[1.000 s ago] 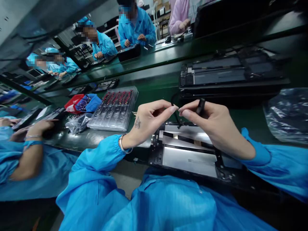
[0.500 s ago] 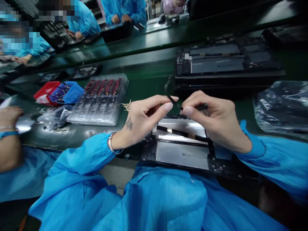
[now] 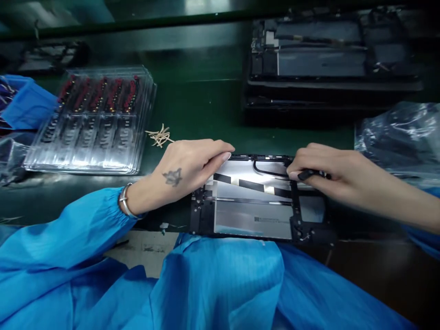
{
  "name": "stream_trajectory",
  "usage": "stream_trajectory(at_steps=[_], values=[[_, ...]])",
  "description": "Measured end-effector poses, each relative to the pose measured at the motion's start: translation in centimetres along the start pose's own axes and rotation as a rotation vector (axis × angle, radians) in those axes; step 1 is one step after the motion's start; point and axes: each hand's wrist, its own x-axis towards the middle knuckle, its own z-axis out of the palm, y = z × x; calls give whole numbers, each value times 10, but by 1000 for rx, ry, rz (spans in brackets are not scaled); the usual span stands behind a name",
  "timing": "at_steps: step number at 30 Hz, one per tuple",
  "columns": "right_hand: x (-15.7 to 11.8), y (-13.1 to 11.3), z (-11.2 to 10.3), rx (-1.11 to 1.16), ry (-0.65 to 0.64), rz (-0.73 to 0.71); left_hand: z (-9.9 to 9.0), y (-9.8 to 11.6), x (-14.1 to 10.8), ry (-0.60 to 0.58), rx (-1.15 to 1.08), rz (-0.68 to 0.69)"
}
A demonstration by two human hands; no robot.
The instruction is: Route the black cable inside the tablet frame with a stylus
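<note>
Lying open at the near edge of the bench (image 3: 206,103), the device (image 3: 252,199) remains uncovered. A black lead (image 3: 273,173) crosses it, apparently laid, securing pending. The right hand (image 3: 335,167) grips a black piece (image 3: 307,174); the left hand's (image 3: 190,165) hold is indeterminable. Beyond rests another opened device (image 3: 319,63).

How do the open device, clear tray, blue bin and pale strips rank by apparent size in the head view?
Open device and clear tray: too alike to rank
Blue bin (partly cut off)
Pale strips
</note>
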Motion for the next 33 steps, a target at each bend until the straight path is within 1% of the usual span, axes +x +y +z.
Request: stream_trajectory(at_steps=[4, 8, 10, 12, 18, 22, 28, 33], values=[[5, 5, -5, 7, -66, 93, 5, -3, 1, -62, -58, 55], [14, 5, -8, -14, -96, 189, 8, -4, 6, -52, -58, 125], [17, 4, -8, -53, -120, 206, 11, -5, 9, -40, -41, 159], [18, 4, -8, -102, -141, 218, 14, -7, 11, -54, -48, 192], [17, 5, -7, -170, -188, 260, 27, -10, 13, -215, -177, 255], [17, 6, -7, -186, -204, 271, 31, -7, 17, -260, -151, 301], [19, 7, -6, -189, -207, 297, 32, -5, 22, -274, -110, 332], [20, 7, -5, -185, -203, 295, 34, -6, 21, -238, -107, 365]])
